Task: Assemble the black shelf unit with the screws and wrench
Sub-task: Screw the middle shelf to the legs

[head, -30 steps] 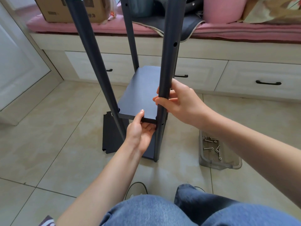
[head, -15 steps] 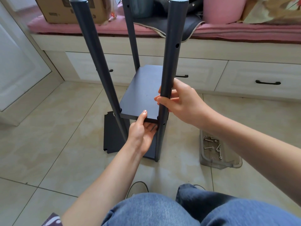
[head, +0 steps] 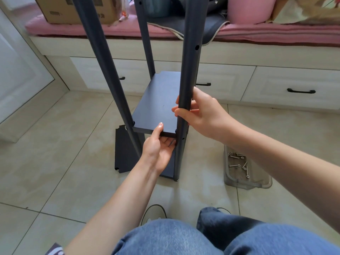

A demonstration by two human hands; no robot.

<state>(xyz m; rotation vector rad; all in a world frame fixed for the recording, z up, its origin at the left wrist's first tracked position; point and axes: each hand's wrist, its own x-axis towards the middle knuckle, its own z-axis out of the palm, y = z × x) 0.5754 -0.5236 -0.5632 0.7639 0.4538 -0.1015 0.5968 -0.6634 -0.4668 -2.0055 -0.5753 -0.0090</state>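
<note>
The black shelf unit stands upright on the floor tiles. A black shelf board [head: 158,103] sits between three visible dark poles. My left hand [head: 158,146] grips the board's near edge, thumb on top and fingers underneath. My right hand [head: 200,113] is wrapped around the near right pole [head: 189,57], just above the board. Another pole [head: 103,57] rises at the left, and a third at the back [head: 145,39]. A loose black board [head: 125,148] lies flat on the floor under the unit. Screws [head: 239,162] lie in a clear tray. No wrench is in view.
The clear plastic tray [head: 257,184] sits on the floor to the right of the unit. A white drawer bench [head: 276,85] with a pink cushion and a cardboard box [head: 77,10] stands behind. My jeans-clad knees [head: 184,236] fill the bottom of the view.
The view has tilted slightly; both hands keep their holds. The shelf board has shifted a little higher along the poles.
</note>
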